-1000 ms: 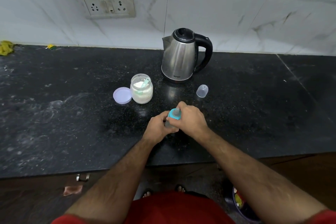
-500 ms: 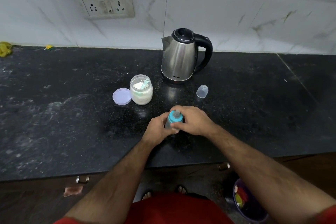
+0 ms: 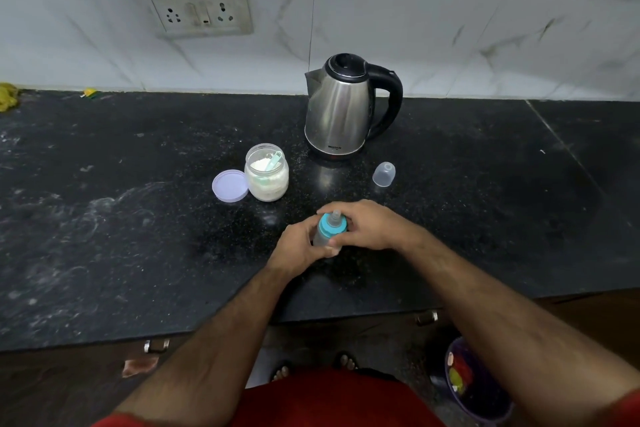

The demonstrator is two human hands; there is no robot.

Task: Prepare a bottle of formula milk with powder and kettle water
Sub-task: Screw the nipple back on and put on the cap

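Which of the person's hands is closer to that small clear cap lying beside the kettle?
The right hand. It sits just below the clear cap, gripping the bottle's teal collar. The left hand holds the bottle's body, farther down-left.

Clear baby bottle w/ teal screw collar & teat (image 3: pixel 329 229), upright; open glass jar of white powder w/ teal scoop (image 3: pixel 266 177); steel kettle w/ black handle (image 3: pixel 341 111) behind.

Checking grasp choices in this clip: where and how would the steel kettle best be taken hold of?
By its black handle, which loops out from the right side of the kettle, away from the spout on the left. Coming in from the right with the right hand looks most natural: the loop leaves room for fingers, and the kettle stands upright with nothing beside the handle. That hand is now on the bottle.
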